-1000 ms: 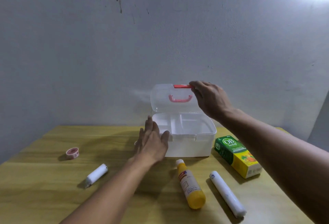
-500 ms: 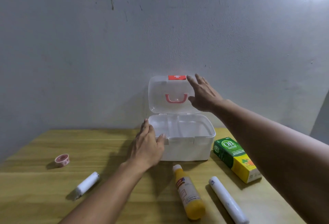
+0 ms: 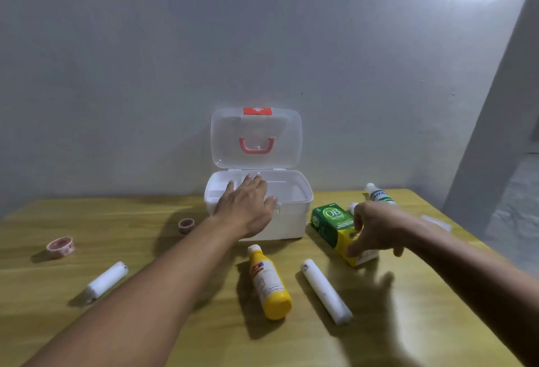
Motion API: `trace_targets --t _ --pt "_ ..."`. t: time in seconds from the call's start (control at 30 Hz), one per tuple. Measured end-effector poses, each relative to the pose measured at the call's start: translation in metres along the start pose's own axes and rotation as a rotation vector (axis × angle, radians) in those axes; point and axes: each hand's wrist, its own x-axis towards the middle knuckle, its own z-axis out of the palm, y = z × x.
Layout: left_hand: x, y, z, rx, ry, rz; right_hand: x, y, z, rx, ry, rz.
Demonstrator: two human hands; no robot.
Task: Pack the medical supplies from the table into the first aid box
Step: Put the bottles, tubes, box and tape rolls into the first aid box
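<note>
The white first aid box point(image 3: 291, 220) stands open at the table's back, its clear lid point(image 3: 256, 137) upright with a red handle. My left hand point(image 3: 245, 209) lies flat over the box's front left rim, fingers spread, holding nothing. My right hand point(image 3: 376, 229) hovers with fingers apart just above the green and yellow carton point(image 3: 331, 222) to the right of the box; I cannot tell whether it touches it. A yellow bottle point(image 3: 269, 285) and a long white roll point(image 3: 325, 290) lie in front of the box. A shorter white roll point(image 3: 106, 279) lies at the left.
Two small pink tape rolls sit on the left, one point(image 3: 59, 247) near the edge and one point(image 3: 186, 225) beside the box. A white bottle with a green label point(image 3: 379, 194) lies behind my right hand. A clear flat packet point(image 3: 436, 222) rests at the wooden table's point(image 3: 175, 337) right edge.
My right hand left the raised lid and came down to the green carton. My left hand shifted from the box's left side onto its front rim. The lid stays up.
</note>
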Motion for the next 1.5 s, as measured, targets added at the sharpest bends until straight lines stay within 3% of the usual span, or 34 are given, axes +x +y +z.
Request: trace_targets --t 0.13,0.27,0.4,0.53,0.67,0.83,1.07,1.37,1.5 --pt "0.001 0.002 0.0 -0.017 -0.025 -0.02 -0.006 0.01 0.003 0.043 0.167 -0.033" --pt "0.003 -0.009 -0.009 -0.081 0.069 -0.044 -0.01 0.013 -0.034 0.046 0.365 -0.032" --pt "0.007 -0.024 -0.019 0.01 0.057 -0.138 -0.008 -0.011 -0.071 0.067 0.47 -0.177" --pt "0.01 -0.035 -0.01 0.063 -0.042 -0.179 0.017 -0.05 -0.078 -0.031 0.412 -0.35" --pt "0.01 -0.034 -0.006 0.087 -0.022 -0.177 0.039 -0.087 -0.07 -0.121 0.34 -0.42" --pt "0.01 -0.036 -0.002 0.085 0.001 -0.152 0.069 -0.11 -0.046 -0.071 0.214 -0.462" --pt "0.011 -0.039 0.003 0.111 0.019 -0.103 0.102 -0.117 -0.017 0.008 0.16 -0.5" --pt "0.011 -0.04 0.003 0.103 0.032 -0.093 0.113 -0.119 -0.004 0.057 0.212 -0.527" --pt "0.011 -0.038 0.002 0.118 0.119 -0.079 0.091 -0.089 -0.03 0.246 0.366 -0.501"
